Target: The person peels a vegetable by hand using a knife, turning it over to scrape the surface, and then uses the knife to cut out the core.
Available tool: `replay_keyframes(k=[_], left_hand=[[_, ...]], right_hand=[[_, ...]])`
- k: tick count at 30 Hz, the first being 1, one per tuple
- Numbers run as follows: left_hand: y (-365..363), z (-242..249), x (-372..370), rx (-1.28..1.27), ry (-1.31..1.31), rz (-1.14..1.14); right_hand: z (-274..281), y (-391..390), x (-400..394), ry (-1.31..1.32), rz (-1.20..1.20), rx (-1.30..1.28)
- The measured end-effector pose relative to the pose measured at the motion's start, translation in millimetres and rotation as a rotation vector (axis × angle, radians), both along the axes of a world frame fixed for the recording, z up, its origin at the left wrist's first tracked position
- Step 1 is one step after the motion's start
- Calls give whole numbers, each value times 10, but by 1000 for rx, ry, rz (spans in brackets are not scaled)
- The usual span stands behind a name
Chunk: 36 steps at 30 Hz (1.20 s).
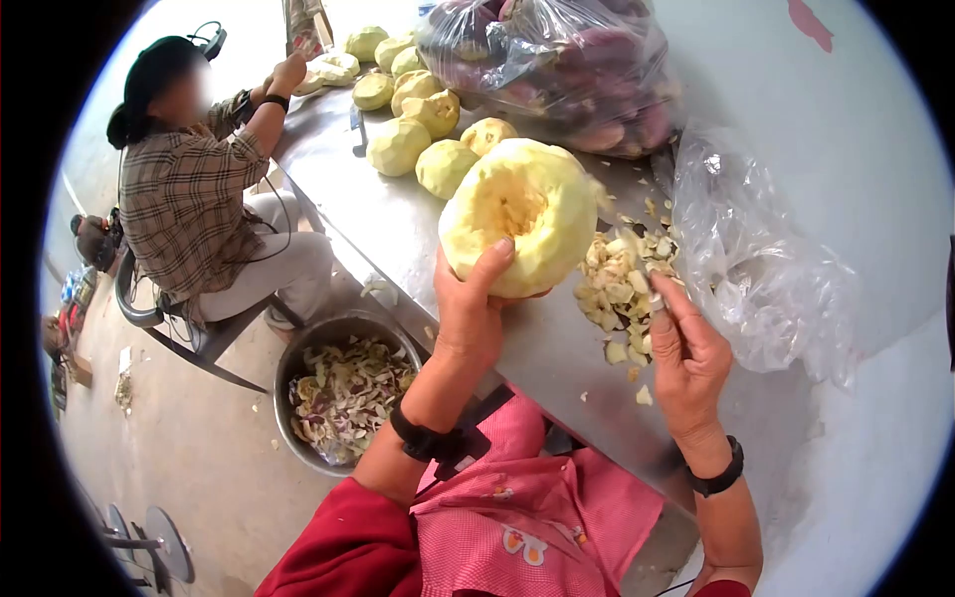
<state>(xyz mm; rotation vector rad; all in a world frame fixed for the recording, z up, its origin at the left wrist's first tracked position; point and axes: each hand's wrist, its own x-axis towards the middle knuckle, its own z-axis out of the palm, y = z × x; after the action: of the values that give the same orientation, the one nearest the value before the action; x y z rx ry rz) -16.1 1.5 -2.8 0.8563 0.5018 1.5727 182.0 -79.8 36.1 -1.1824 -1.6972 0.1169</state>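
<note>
My left hand [476, 298] holds up a large peeled round eggplant [562, 214], pale yellow-green, with the thumb at the edge of a rough hollow cut into its top. To its right, the fingers of my right hand [688, 353] are closed round a small knife [642, 261], whose blade is blurred and points up toward the eggplant. Beneath the knife a heap of pale cut scraps [622, 289] lies on the metal table [557, 343]. Several more peeled eggplants [398, 146] stand beyond my left hand.
A clear bag of purple eggplants [557, 75] sits at the table's back, beside a crumpled plastic bag [761, 259] along the wall. A metal basin of peelings [343, 398] stands on the floor at left. Another person [194, 189] sits working at the table's far left.
</note>
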Motion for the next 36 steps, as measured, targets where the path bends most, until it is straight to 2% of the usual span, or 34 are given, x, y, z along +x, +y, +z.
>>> replay_keyframes(k=[4, 10, 23, 26, 31, 36], left_hand=[[-11, -28, -7, -19, -96, -39], [-18, -67, 42, 16, 0, 22], [-9, -115, 38, 24, 129, 27], [-4, -98, 42, 14, 160, 34], [-9, -91, 49, -3, 237, 59], [-22, -49, 28, -42, 261, 60]], right_hand=[[-10, 93, -11, -151, 76, 152], [-4, 130, 99, -310, 45, 199], [-121, 111, 282, -321, 72, 220], [-167, 145, 314, -286, 36, 214], [-224, 160, 394, -386, -32, 283], [-213, 126, 486, -381, -86, 234]])
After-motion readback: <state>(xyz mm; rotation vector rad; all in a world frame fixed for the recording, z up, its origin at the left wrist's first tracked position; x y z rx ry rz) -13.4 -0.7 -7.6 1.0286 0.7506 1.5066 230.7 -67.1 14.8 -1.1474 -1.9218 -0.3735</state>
